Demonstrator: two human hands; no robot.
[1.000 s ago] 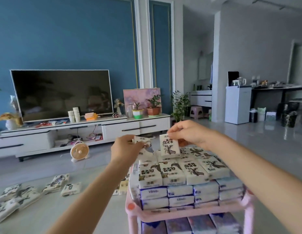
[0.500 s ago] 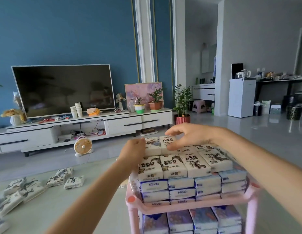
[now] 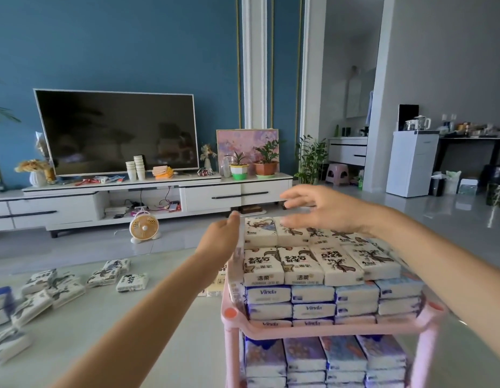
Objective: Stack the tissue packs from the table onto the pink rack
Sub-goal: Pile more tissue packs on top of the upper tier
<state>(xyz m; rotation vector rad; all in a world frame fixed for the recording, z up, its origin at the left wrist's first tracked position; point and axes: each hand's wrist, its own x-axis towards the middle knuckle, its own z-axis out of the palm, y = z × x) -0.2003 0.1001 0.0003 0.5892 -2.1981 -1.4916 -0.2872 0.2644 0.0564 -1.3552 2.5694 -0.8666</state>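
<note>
The left grip (image 3: 220, 242) is held flat, fingers straight, at the side of the tissue packs (image 3: 313, 264) stacked on the pink rack (image 3: 327, 330). The right grip (image 3: 321, 208) is spread apart above them, with nothing held.

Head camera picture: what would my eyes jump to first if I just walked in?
Probably the pink rack in front, piled high with tissue packs in neat rows, with the left hand against the pile's side and the right hand spread open above it. Then the loose packs scattered on the table at the left, and the big dark TV against the blue wall behind.
</note>
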